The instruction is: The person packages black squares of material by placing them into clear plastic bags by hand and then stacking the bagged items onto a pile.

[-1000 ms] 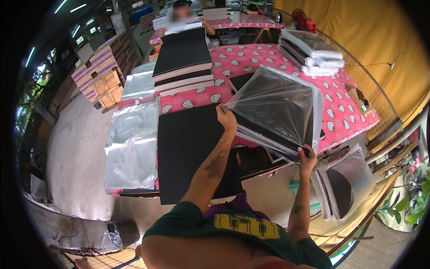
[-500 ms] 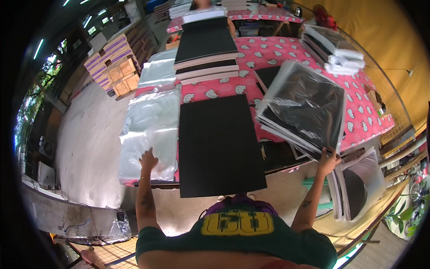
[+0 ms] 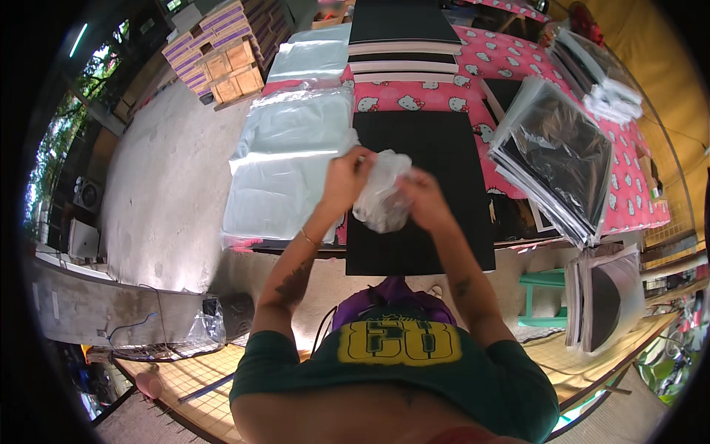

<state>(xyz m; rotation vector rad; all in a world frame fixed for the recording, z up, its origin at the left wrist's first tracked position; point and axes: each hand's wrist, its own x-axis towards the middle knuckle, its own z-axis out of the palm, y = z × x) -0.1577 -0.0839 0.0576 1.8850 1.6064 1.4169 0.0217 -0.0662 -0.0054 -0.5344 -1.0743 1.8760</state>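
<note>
My left hand (image 3: 346,179) pinches a bunched clear plastic sleeve (image 3: 382,207) over a large black board (image 3: 410,248). At the sleeve's other side is my right hand (image 3: 427,200), its fingers closed on the plastic and slightly blurred. The board lies flat in front of me, its near edge jutting past the table. To its left, a stack of flat clear plastic sleeves (image 3: 277,196) rests close to my left forearm. On the right, a slanted pile of black sheets in clear plastic (image 3: 562,155) lies apart from my hands.
Pink patterned cloth (image 3: 410,96) covers the table. More black boards (image 3: 403,26) are stacked beyond, with another sleeve stack (image 3: 310,55) beside them. Wrapped sheets (image 3: 599,70) sit at the far right. A green stool (image 3: 540,296) and a wrapped bundle (image 3: 606,300) stand near the right edge.
My left hand has moved from the sleeve stack to above the black board with a bunched sleeve. My right hand has left the wrapped pile and joined it there. The view has shifted.
</note>
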